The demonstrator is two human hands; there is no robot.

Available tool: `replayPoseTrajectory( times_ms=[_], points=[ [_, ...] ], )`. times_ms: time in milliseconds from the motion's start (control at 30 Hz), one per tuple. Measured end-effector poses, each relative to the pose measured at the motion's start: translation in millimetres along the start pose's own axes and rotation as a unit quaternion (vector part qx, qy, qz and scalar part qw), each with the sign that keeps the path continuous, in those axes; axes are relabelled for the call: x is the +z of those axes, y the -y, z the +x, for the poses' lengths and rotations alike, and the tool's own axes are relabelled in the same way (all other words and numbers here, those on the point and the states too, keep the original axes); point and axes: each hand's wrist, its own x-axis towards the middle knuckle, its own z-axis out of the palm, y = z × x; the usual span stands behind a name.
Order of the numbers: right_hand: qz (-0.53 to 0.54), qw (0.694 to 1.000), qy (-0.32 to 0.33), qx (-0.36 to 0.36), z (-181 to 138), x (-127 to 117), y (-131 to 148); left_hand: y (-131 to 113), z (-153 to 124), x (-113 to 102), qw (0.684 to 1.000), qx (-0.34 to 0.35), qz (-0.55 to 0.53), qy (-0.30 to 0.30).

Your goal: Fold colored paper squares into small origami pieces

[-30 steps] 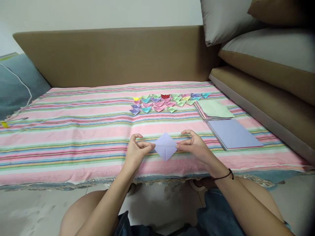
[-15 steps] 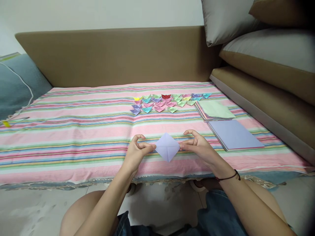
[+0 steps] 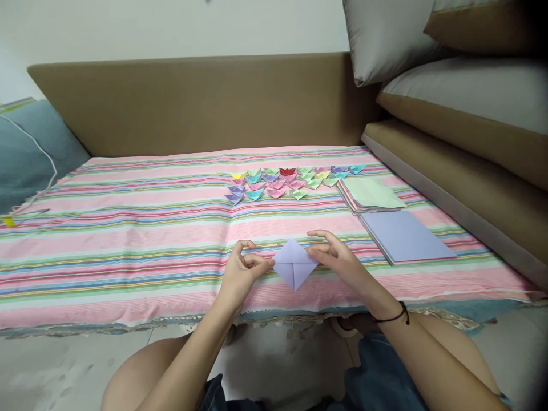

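A lavender sheet of origami paper (image 3: 294,267), folded into a small diamond, is held in front of me over the striped cloth. Creases meet near its middle. My left hand (image 3: 246,271) pinches its left corner between thumb and forefinger, the other fingers curled. At the upper right edge, my right hand (image 3: 336,258) has its thumb and fingertips closed on the paper, with one finger stretched out above. Beyond the paper stand several small folded paper boats, among them a red boat (image 3: 287,171) and a blue boat (image 3: 255,194).
To the right lie a pile of paper with a green top sheet (image 3: 372,194) and a lavender stack (image 3: 406,237). Large cushions (image 3: 462,97) are piled at the right. The striped cloth (image 3: 128,240) covers the seat up to a brown backrest (image 3: 192,108). A white cord (image 3: 40,145) trails at far left.
My right hand has shifted from the paper's right corner up to its upper right edge. The paper has moved slightly nearer and to the right; my left hand keeps its pinch.
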Motion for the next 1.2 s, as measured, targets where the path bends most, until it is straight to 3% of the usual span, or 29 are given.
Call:
replayPoseTrajectory(
  times_ms=[233, 367, 433, 733, 1000, 1200],
  points=[
    [0.002, 0.999, -0.016, -0.033, 0, 5, -8, 2, -3, 3, 0.987, 0.079, 0.089, 0.110],
    [-0.012, 0.998, -0.014, -0.062, 0, 6, -9, -5, -5, 0, 0.932, 0.170, 0.236, 0.217],
    [-0.039, 0.996, -0.002, -0.078, 0, 7, -9, -5, -5, -1, 0.913, 0.195, 0.271, 0.235],
    [-0.015, 0.995, 0.045, -0.088, -3, 7, -11, -3, -3, 0, 0.933, 0.194, 0.232, 0.197],
    [-0.003, 0.990, 0.079, -0.115, -2, 10, -15, 12, -5, 8, 0.971, 0.146, 0.168, 0.082],
    [-0.061, 0.990, 0.057, -0.111, -2, 12, -10, 17, -5, 16, 0.989, 0.092, 0.105, 0.041]
  ],
)
